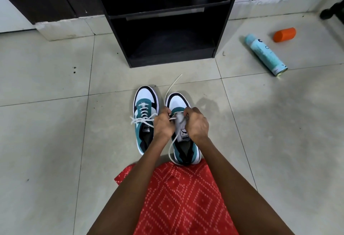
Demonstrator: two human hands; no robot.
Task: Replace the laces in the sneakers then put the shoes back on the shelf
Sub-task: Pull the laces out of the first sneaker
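Left shoe (146,115) is laced and tied; it sits on the floor just beside the right shoe (180,102), both in front of the shelf (167,48)

You're on the right shoe, low eyelets only, so roughly half the lacing is left. Left hand (163,123) has its fingers curled, pinching the lace (172,147) at the left eyelet row. Right hand (196,123) is curled onto the shoe's right eyelet edge. I can't tell whether it also holds lace, since the knuckles hide it

Notes for this step:
- One tail runs out past the toe onto the floor and the other trails back along the shoe to the heel. Even them up now, because it's harder to fix higher up
- Pull each crossing snug and flat before the next hole. A flat lace twists easily
- Brace the shoe with the right hand while the left feeds the tip, or it'll likely skid on the tile
- Match the left shoe's cross pattern
- Keep the tongue centred under the crossings
- Don't snag the left shoe's bow. Your left wrist is right over it
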